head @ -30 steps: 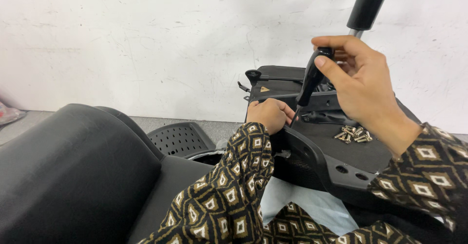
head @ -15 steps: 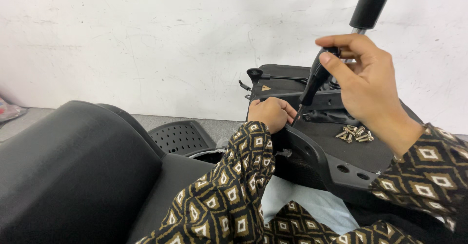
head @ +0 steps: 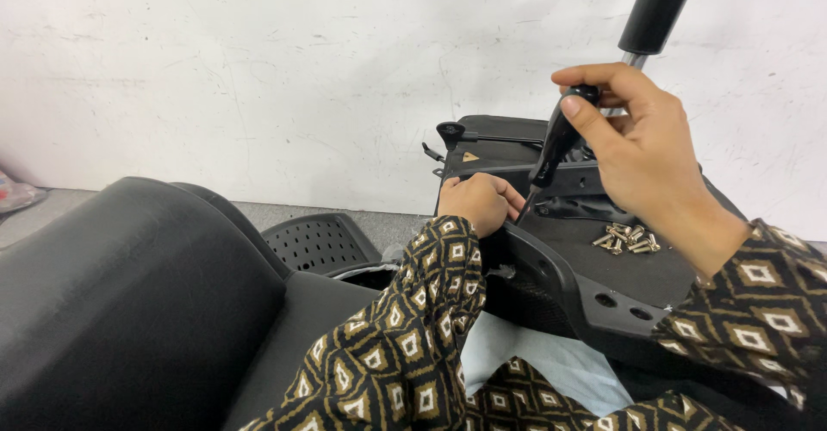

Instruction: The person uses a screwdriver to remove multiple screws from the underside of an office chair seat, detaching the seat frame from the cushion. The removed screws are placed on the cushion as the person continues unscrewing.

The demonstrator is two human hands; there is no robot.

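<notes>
Black plastic makes up the chair base [head: 594, 285], the big upturned part lying across your lap, and everything else sits around it. Your right hand [head: 642, 151] is above the chair base, with its grip closed tight around the black handle of a screwdriver [head: 558, 142]. Your thumb presses on the top end of the handle. The screwdriver leans, and its thin tip points down to the chair base, right next to your left hand [head: 478, 203].

Your left hand rests on the near edge of the chair base. Its fingers are curled together into a loose fist against the plastic. You cannot tell if anything small is pinched inside that fist.

A little pile of silver screws [head: 624, 239] lies on the flat top of the chair base, just under your right wrist. Two round holes show on the side of the chair base facing you.

A black and silver post [head: 652, 13] stands up from the far end of the chair base, behind your right hand. A black padded seat [head: 121, 302] lies to the left of the chair base, and a black piece with many small holes [head: 320, 243] sits between them. A white wall [head: 258, 69] is behind it all.
</notes>
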